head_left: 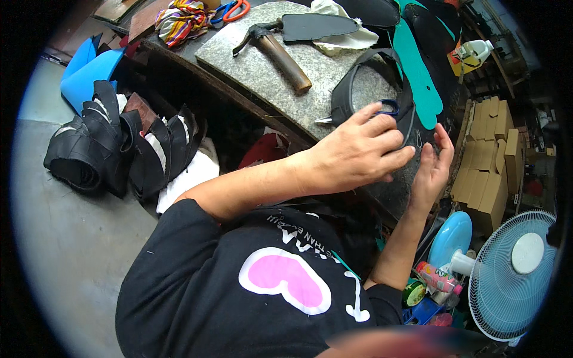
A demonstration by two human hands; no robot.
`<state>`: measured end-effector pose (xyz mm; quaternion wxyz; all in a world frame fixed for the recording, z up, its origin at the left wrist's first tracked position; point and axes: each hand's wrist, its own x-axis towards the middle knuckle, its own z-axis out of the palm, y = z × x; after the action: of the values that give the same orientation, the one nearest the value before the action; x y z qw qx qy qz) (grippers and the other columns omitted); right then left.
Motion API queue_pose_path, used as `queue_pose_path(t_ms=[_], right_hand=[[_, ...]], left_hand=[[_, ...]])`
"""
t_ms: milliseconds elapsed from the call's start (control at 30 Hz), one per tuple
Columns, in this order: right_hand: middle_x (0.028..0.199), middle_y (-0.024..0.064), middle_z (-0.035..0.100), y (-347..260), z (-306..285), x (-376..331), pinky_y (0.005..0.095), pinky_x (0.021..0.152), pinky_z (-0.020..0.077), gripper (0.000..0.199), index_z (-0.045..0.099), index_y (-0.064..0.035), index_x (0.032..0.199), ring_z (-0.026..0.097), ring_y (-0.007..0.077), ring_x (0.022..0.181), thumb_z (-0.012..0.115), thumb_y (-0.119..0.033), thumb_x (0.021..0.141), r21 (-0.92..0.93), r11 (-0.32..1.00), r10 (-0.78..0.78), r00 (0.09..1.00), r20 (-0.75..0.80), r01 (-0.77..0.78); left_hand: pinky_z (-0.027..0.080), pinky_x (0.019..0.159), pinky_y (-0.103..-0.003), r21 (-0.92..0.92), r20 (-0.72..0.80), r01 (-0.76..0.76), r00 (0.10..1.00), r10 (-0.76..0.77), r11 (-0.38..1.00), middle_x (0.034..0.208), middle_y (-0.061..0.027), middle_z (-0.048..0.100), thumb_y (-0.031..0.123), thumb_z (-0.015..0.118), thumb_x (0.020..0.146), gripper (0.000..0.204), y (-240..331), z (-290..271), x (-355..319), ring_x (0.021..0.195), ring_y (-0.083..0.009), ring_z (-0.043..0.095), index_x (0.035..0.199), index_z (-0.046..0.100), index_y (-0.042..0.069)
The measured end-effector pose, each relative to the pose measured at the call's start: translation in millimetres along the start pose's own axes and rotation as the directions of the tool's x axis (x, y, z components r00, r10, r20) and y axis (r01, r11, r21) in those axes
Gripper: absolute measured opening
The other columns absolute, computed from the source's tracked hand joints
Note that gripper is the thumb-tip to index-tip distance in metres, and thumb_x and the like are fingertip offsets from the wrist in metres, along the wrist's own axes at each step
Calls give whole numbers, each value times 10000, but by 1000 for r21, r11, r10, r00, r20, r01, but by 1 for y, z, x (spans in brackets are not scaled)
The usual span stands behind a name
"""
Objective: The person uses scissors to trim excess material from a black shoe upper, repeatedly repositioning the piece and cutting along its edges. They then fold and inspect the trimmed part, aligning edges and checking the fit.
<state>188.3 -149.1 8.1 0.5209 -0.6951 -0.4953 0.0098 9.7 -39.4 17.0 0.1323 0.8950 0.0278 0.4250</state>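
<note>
My left hand (pixel 367 146) is over the near right edge of the bench, its fingers curled and closed. Whatever they may pinch is hidden. Beside its index finger lie scissors with a dark blue handle (pixel 391 107), their silver tip (pixel 324 120) showing on the other side of a black curved band (pixel 345 89). To the right, my right hand (pixel 434 164) is raised with thumb and fingers apart, nothing visible in it. Just beyond its fingertips is a teal sole-shaped piece (pixel 418 74). A thin loop of thread shows between the hands.
A hammer (pixel 286 64) and a dark sole-shaped piece (pixel 319 27) lie on a grey stone slab (pixel 239 56). Orange-handled scissors (pixel 237 11) lie at the back. Bundled black pieces (pixel 77 152) sit left. Cardboard boxes (pixel 480 167) and a blue fan (pixel 507 277) stand right.
</note>
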Motion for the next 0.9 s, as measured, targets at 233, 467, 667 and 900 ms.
queue_pose_path(t_ms=[233,467,667,900], right_hand=[[954,100,650,-60,30,-8,468,1049,351,440,663,-34,1059,613,257,921,798,-268,712,-386,768,-293,815,500,512],[900,79,658,-42,8,-9,508,1112,260,316,626,-43,890,629,246,916,823,-103,650,-34,902,-413,884,220,430],[882,88,669,-37,-14,-8,524,1073,308,426,665,-30,879,634,263,928,608,-452,887,-2,963,-252,905,343,269],[812,-43,592,-37,5,13,185,668,413,169,660,19,968,507,11,727,713,-114,878,332,912,210,969,128,-241]], left_hand=[[390,994,-360,-492,-102,501,779,-619,712,1172,-110,578,154,604,918,269,-32,-12,-28,1103,-248,540,1153,592,24],[501,946,-334,-879,474,273,585,-659,-390,1201,-146,607,243,647,928,463,-59,-13,-14,1074,-199,619,1261,506,-47],[550,827,-286,-863,493,305,678,-545,-402,1056,-73,680,119,672,892,320,-42,9,1,918,-136,664,1182,585,14],[534,859,-295,-865,502,398,683,-531,-306,1103,-86,660,90,665,885,367,-10,26,2,940,-140,648,1221,549,-4]])
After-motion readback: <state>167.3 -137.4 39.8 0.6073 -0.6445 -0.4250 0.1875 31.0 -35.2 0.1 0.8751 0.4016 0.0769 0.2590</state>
